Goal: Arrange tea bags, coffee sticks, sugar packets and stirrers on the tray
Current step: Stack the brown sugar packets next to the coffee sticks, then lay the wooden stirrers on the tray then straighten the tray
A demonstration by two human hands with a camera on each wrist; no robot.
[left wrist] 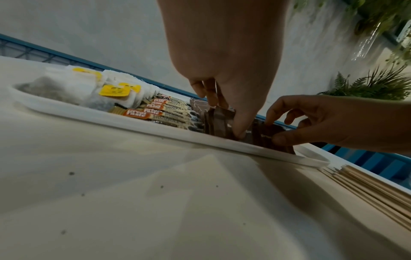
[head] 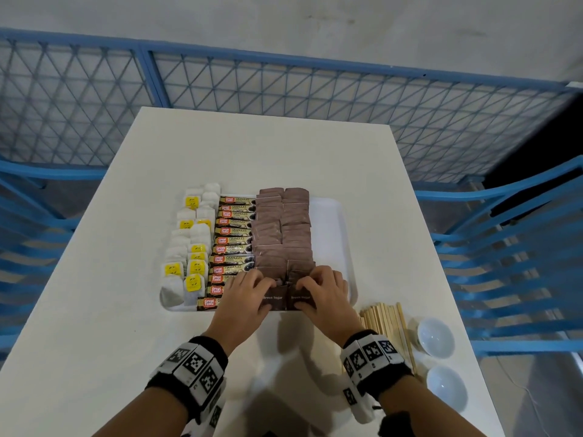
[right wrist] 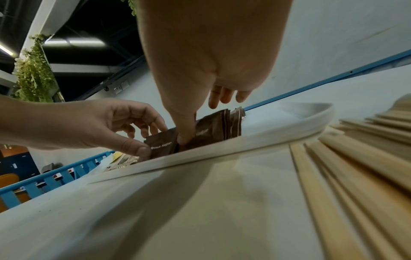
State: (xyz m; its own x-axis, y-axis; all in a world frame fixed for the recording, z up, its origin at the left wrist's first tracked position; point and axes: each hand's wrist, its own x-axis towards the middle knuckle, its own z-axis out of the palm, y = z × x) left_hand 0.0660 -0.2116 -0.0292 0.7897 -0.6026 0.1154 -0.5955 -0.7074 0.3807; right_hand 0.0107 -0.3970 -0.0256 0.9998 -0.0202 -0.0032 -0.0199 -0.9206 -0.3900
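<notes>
Brown sugar packets (head: 284, 228) filled two rows on the white tray (head: 331, 228), with coffee sticks (head: 235, 241) and tea bags (head: 189, 247) toward 9 o'clock. The left hand (head: 244, 291) and right hand (head: 321, 288) each pinched a front packet between thumb and curled fingers. Wooden stirrers (head: 388, 323) lay on the table (head: 94, 310) at 4 o'clock of the tray.
</notes>
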